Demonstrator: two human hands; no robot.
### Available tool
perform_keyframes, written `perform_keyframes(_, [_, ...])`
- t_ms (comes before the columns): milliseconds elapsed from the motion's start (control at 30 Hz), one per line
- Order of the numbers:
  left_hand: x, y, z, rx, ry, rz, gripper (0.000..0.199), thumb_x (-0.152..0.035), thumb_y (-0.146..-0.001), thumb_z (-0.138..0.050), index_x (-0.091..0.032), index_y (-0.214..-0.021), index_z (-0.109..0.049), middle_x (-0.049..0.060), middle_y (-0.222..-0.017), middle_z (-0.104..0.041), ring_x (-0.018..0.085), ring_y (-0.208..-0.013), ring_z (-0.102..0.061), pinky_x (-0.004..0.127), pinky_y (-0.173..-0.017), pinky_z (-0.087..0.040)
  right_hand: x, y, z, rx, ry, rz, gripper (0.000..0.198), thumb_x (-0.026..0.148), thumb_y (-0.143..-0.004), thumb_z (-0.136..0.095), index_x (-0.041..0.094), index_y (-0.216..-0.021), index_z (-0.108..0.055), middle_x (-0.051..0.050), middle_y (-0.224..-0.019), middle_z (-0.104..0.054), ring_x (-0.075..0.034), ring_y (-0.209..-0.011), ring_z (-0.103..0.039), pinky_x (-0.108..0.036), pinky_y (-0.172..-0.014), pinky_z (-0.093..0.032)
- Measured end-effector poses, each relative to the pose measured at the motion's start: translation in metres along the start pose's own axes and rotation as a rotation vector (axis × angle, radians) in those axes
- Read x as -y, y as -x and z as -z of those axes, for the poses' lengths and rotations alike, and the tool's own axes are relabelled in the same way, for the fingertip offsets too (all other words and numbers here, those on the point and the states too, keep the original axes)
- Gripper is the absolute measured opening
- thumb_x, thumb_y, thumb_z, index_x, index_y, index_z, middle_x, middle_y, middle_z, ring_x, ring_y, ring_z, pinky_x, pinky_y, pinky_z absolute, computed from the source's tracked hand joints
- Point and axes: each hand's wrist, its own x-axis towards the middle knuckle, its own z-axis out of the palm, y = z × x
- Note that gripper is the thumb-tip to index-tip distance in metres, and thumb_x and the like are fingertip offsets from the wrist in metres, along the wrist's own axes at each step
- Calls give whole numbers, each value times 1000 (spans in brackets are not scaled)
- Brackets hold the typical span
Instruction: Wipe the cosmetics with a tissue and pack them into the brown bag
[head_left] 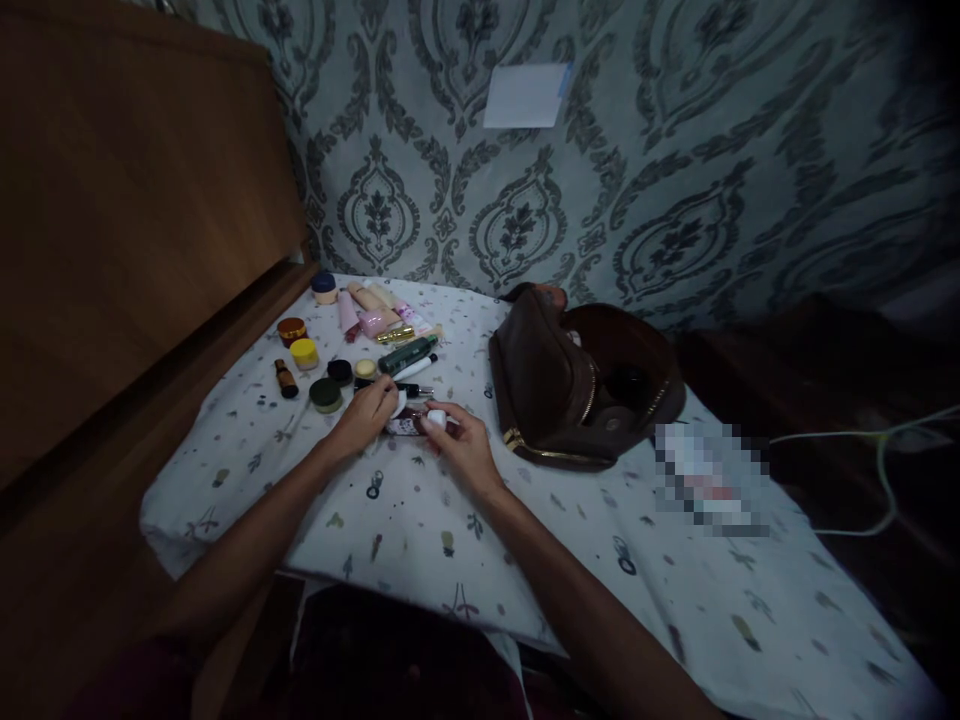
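Note:
My right hand is closed around a small clear bottle with a white cap and dark markings, lying sideways just above the cloth. My left hand pinches a small white piece, perhaps a tissue or wipe, against the bottle's other end. Just beyond my fingers lie a black pen-like tube, a white tube with a black end and a dark green bottle. A dark green-lidded jar stands left of my left hand.
An open brown leather bag stands right of my hands. Several jars, including a yellow-lidded one, and pink tubes lie at the back left. A brown bottle is near the wooden cabinet. A cable runs at right.

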Motion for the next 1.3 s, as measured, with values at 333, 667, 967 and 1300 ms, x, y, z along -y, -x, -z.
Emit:
perform_keyframes(333, [1,-4,4,15,-27,-149,32,-36,-92,-44,-20,-65,-47,0,-69,-49,18,-71,-49,29,-66,-34,3,-5,12,-10,78,127,28,43,-80,-72,24,-100,-76,-4,-92,-61,-14,-63,-54,-28,-56,-42])
perform_keyframes(667, [-24,13,-6,18,66,-235,21,-41,-92,-56,-21,-91,-61,4,-92,-63,22,-89,-59,31,-81,-43,15,-4,15,115,99,209,29,39,-79,-74,27,-106,-74,-5,-114,-71,-26,-109,-62,-39,-93,-48])
perform_keyframes(967, [-1,18,-3,-36,-66,-87,18,-36,-94,-49,-21,-84,-54,3,-87,-58,21,-84,-55,32,-78,-42,7,-9,19,78,44,188,34,39,-73,-80,26,-104,-74,-6,-113,-64,-21,-100,-62,-36,-86,-53])
perform_keyframes(1300, [8,69,19,-5,-713,-40,34,-38,-100,-41,-26,-117,-68,14,-122,-57,33,-111,-50,49,-91,-44,0,-16,26,100,-16,75,33,40,-68,-84,21,-93,-74,-2,-87,-66,-16,-80,-59,-31,-76,-49])
